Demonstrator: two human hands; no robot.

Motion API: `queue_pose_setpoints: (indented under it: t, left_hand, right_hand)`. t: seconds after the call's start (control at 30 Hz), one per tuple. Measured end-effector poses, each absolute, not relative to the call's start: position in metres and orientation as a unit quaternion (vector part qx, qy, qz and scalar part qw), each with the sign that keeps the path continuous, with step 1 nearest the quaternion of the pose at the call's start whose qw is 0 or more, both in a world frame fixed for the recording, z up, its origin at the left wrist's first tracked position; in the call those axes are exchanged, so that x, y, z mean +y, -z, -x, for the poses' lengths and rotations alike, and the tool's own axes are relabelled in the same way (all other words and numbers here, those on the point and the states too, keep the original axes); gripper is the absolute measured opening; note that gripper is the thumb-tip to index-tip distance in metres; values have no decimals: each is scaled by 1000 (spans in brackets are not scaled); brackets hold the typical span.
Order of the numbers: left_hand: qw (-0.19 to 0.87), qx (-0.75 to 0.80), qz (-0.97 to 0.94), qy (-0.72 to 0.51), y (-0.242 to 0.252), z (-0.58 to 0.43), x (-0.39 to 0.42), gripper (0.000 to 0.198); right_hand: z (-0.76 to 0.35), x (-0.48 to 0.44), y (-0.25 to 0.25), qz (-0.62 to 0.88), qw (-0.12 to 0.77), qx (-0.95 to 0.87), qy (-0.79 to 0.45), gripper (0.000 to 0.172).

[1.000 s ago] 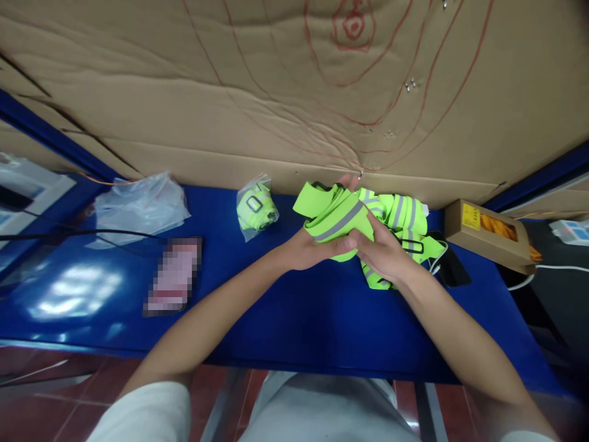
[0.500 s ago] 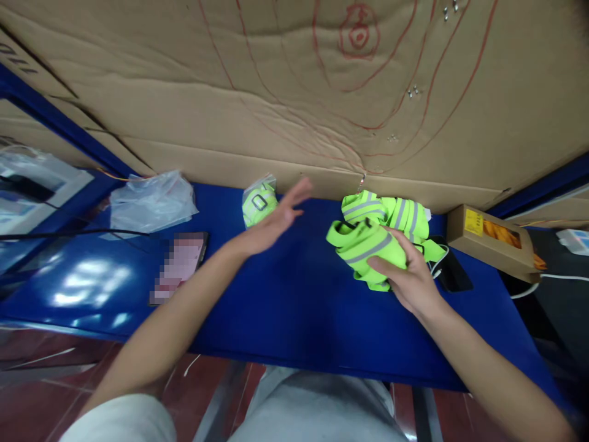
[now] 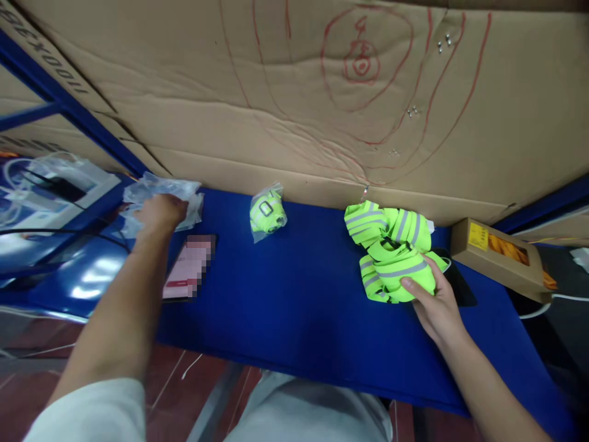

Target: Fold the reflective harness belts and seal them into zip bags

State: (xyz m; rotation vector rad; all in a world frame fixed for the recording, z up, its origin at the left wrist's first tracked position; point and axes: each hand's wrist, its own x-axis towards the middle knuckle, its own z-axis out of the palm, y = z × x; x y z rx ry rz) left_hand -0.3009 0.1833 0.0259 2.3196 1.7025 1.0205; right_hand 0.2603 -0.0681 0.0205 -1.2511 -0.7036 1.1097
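Note:
My right hand [image 3: 436, 304] grips a folded neon-yellow reflective band [image 3: 401, 276] with a grey stripe, held low over the blue table [image 3: 299, 294] beside a pile of similar bands [image 3: 386, 226] at the back right. My left hand [image 3: 160, 212] reaches far left onto a heap of clear plastic bags [image 3: 161, 191], its fingers curled down on the plastic. A bagged neon band [image 3: 267, 213] lies at the back middle of the table.
A phone [image 3: 189, 267] lies left of centre on the table. A brown cardboard box [image 3: 501, 254] and a white cable sit at the right end. A large cardboard sheet [image 3: 294, 92] with red lines stands behind the table. A white tray [image 3: 59, 184] is at far left.
My left hand let go of the folded band and swept left to the plastic bags. My right hand kept the band and lowered it toward the pile at the right.

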Motion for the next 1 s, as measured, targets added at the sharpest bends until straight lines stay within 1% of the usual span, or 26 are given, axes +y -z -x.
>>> queue_pose_setpoints:
  t: [0.07,0.13,0.2,0.23,0.27,0.3,0.4,0.43,0.5,0.53,0.6,0.67,0.7,0.77,0.83,0.87,0.9,0.93,0.97,1.0]
  left_hand:
    - [19,598,-720,-351,-30,297,185,41]
    - [-8,640,-675,-365,-37,288,182,31]
    - [-20,677,-644,-357,-50,269,173,31]
    - [-22,699,-627,-344,-57,256,165,34]
    - [-1,713,-620,-327,-65,240,156,37]
    - [31,696,-638,-328,-72,222,145,37]
    - [133,628,-701,-311,-77,158,100,33]
    - [184,596,-726,-290,-74,135,82,30]
    - [263,532,-770,-233,-62,89,45,26]
    - [286,511,-785,-204,-56,69,28,24]
    - [323,466,-817,-102,-45,35,-3,22]
    - [353,417,-836,-50,-41,15,-22,30]
    - [350,386,-853,-45,-41,11,-27,39]
    - [302,305,-902,-53,-42,11,-28,70]
    - [227,224,-946,-53,-41,18,-20,110]
    - [197,196,-960,-42,-40,22,-14,126]
    - [179,178,-967,-28,-38,25,-8,138]
    - [173,168,-970,-16,-36,27,-3,143]
    - [174,163,-971,-9,-33,28,2,144]
    - [176,163,-971,-10,-31,28,6,141]
  right_hand:
    - [-261,-69,-21,547,615,-300,-482,70]
    - [-261,-70,-21,550,614,-300,-480,69]
    - [-261,-70,-21,551,611,-309,-477,69]
    - [-261,-70,-21,552,608,-315,-475,69]
    - [-260,-70,-21,554,605,-321,-473,69]
    - [-260,-70,-21,556,601,-327,-471,69]
    - [-260,-70,-25,568,587,-353,-456,69]
    - [-259,-69,-27,576,581,-366,-444,68]
    - [-257,-65,-32,592,565,-400,-412,64]
    - [-256,-63,-34,599,558,-419,-393,62]
    - [-253,-57,-37,609,547,-447,-359,60]
    - [-249,-52,-36,616,541,-461,-340,58]
    - [-248,-51,-35,619,538,-463,-336,57]
    - [-247,-51,-32,624,528,-463,-342,55]
    - [-248,-53,-29,626,525,-461,-347,54]
    - [-249,-54,-28,625,528,-459,-347,54]
    - [-250,-56,-27,623,532,-457,-346,54]
    - [-252,-56,-27,622,536,-455,-345,54]
    - [-253,-57,-26,621,538,-453,-346,54]
    - [-254,-57,-26,621,537,-453,-348,54]
